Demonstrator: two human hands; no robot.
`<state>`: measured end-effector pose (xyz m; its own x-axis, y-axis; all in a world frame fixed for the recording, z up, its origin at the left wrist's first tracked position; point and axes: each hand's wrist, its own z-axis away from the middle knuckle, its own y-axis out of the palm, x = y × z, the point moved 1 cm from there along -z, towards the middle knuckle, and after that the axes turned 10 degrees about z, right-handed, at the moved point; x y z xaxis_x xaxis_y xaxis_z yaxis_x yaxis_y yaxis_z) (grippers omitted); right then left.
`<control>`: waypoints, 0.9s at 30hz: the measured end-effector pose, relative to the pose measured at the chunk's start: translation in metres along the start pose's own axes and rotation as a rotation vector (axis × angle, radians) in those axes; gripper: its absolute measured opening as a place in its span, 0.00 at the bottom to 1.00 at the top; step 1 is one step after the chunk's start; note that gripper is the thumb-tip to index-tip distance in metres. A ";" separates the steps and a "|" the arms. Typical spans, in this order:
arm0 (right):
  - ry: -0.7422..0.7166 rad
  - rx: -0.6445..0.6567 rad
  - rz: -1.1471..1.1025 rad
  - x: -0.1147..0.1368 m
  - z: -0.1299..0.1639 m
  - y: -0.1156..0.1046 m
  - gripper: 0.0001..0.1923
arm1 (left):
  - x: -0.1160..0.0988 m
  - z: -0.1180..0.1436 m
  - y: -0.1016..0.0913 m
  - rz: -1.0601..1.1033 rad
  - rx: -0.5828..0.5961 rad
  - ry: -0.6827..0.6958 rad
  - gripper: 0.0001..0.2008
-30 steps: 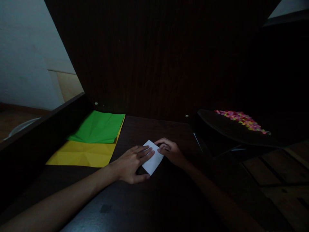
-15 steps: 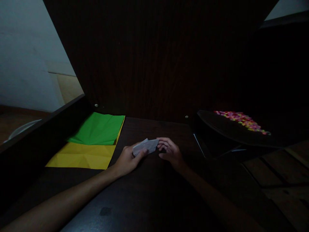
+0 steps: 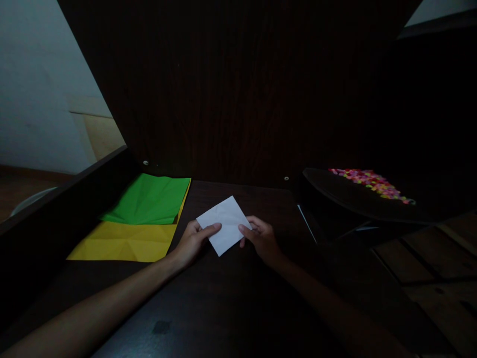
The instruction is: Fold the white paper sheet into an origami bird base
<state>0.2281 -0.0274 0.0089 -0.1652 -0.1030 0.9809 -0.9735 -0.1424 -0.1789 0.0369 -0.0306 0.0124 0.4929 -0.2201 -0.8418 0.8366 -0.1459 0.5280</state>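
Note:
A white folded paper square (image 3: 228,219) is held between both hands, over the middle of the dark wooden surface (image 3: 208,303). One corner points away from me and its broad face is turned up toward me. My left hand (image 3: 194,238) grips the left side, thumb on top and fingers behind. At the right corner my right hand (image 3: 262,237) pinches the paper the same way, with some fingertips showing beneath the edge. Left of my hands lie a creased green sheet (image 3: 149,199) and, partly under it, a creased yellow sheet (image 3: 121,242).
A tall dark wooden panel (image 3: 223,89) rises behind the surface, and a low side board (image 3: 63,194) runs along the left. On the right stands a dark curved item (image 3: 335,191) with a colourful beaded-looking strip (image 3: 372,184). Wooden slats (image 3: 421,258) show at lower right.
The white paper has been turned so its flat face shows as a larger diamond. My right hand has closed on its right corner; before, those fingers were loosely curled at its edge.

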 end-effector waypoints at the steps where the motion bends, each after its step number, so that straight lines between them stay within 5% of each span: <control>1: 0.028 0.006 -0.013 0.000 -0.002 -0.003 0.12 | -0.001 -0.001 -0.001 -0.011 0.005 0.015 0.18; 7: 0.084 0.059 -0.056 -0.004 -0.006 -0.011 0.10 | -0.002 -0.007 -0.011 -0.071 0.006 0.083 0.18; 15: 0.024 -0.044 -0.011 -0.007 -0.008 -0.013 0.13 | -0.003 0.000 -0.007 -0.044 0.122 -0.046 0.37; 23: -0.117 -0.020 0.137 -0.001 -0.005 -0.017 0.06 | -0.006 0.001 -0.008 -0.123 0.193 -0.059 0.20; 27: -0.185 0.045 0.191 0.003 -0.002 -0.016 0.07 | -0.002 -0.002 -0.007 -0.001 0.230 -0.165 0.26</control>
<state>0.2425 -0.0236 0.0145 -0.3095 -0.3101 0.8989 -0.9187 -0.1463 -0.3668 0.0304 -0.0273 0.0100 0.4304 -0.3711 -0.8228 0.7520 -0.3568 0.5543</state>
